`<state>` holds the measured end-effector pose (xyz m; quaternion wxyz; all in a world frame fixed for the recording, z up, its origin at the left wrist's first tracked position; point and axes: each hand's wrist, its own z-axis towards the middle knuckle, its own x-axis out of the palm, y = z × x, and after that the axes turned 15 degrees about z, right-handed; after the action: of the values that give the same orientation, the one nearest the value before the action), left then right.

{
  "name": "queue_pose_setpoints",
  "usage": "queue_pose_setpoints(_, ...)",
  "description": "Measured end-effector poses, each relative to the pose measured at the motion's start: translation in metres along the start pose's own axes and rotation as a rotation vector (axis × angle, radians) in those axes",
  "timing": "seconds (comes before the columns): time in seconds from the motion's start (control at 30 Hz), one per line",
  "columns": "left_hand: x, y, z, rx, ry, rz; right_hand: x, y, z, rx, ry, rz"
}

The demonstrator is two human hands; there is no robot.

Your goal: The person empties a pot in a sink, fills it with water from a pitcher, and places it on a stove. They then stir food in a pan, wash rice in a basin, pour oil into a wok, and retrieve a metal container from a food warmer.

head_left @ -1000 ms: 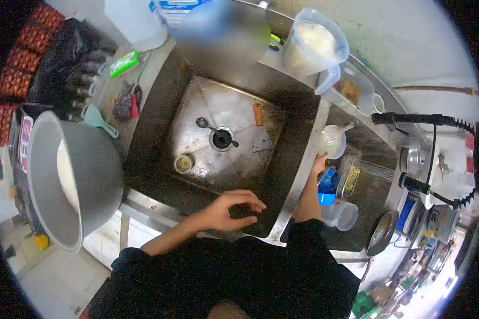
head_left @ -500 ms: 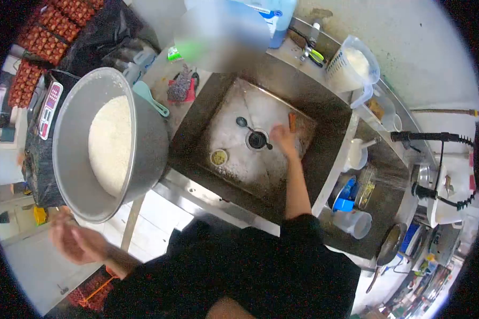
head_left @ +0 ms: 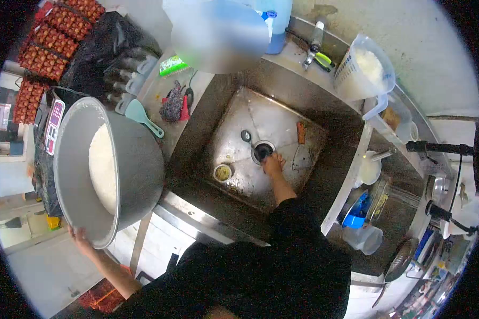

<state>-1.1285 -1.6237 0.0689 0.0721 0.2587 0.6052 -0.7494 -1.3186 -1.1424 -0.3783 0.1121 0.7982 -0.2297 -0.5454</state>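
My left hand [head_left: 83, 242] is at the near rim of a large grey pot [head_left: 138, 165], its fingers against the edge. White rice-like grain [head_left: 102, 167] lies inside the pot. My right hand [head_left: 273, 164] reaches down into a steel sink [head_left: 239, 199], its fingers together at the drain [head_left: 262, 151]. A dark spoon [head_left: 246, 136] lies across the drain, and its handle end runs under my right fingers. Also on the sink floor are a small round cup [head_left: 222, 172] with yellowish bits and an orange-brown stick-like piece [head_left: 301, 132].
A light-blue paddle [head_left: 143, 118] and a grey scrubber [head_left: 171, 106] lie left of the sink. A measuring jug [head_left: 362, 69] with white contents stands at the back right. A second basin [head_left: 388, 228] holds containers; a pan [head_left: 401, 260] sits at its edge.
My left hand has moved from free air near the pot to its rim. My right hand has come down and left to the spoon's handle end by the drain. The view has shifted slightly.
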Motion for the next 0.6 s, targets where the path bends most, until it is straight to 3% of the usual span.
queue_pose_setpoints(0.03, 0.001, 0.005, 0.005, 0.002, 0.048, 0.024, 0.009, -0.005, 0.0, 0.027, 0.052, -0.044)
queue_pose_setpoints(0.07, -0.014, 0.041, 0.035, 0.136, 0.025, 0.247, 0.007, 0.0, -0.008, 0.077, 0.054, 0.057)
queue_pose_setpoints(0.13, -0.016, 0.058, 0.044, 0.092, 0.029, 0.13, 0.0, 0.017, -0.026, 0.168, 0.061, 0.259)
queue_pose_setpoints(0.23, -0.003, 0.032, 0.022, 0.052, -0.015, -0.033, 0.041, 0.028, -0.024, 0.145, -0.191, 0.196)
queue_pose_setpoints(0.27, 0.002, 0.024, 0.014, 0.053, -0.027, -0.067, 0.038, 0.037, -0.023, 0.206, -0.144, 0.232)
queue_pose_setpoints(0.37, 0.005, 0.008, 0.011, 0.022, -0.054, 0.008, 0.042, 0.05, -0.018, 0.185, -0.189, 0.342)
queue_pose_setpoints(0.43, 0.0, 0.019, 0.019, 0.066, -0.067, 0.051, 0.058, 0.047, -0.009, 0.041, -0.165, 0.428)
queue_pose_setpoints(0.47, 0.0, 0.017, 0.02, 0.088, -0.069, 0.049, 0.048, 0.053, -0.01, -0.053, -0.223, 0.505)
queue_pose_setpoints(0.5, 0.0, 0.015, 0.019, 0.101, -0.051, 0.007, 0.03, 0.05, -0.011, -0.122, -0.142, 0.504)
queue_pose_setpoints(0.53, 0.0, 0.012, 0.013, 0.102, -0.027, -0.037, 0.011, 0.051, -0.015, -0.064, -0.223, 0.524)
queue_pose_setpoints(0.57, -0.001, 0.01, 0.009, 0.097, -0.003, -0.085, -0.057, 0.059, -0.036, -0.177, -0.123, 0.365)
queue_pose_setpoints(0.6, -0.008, 0.012, 0.018, -0.01, 0.103, -0.217, -0.039, 0.014, -0.004, -0.062, -0.177, 0.344)
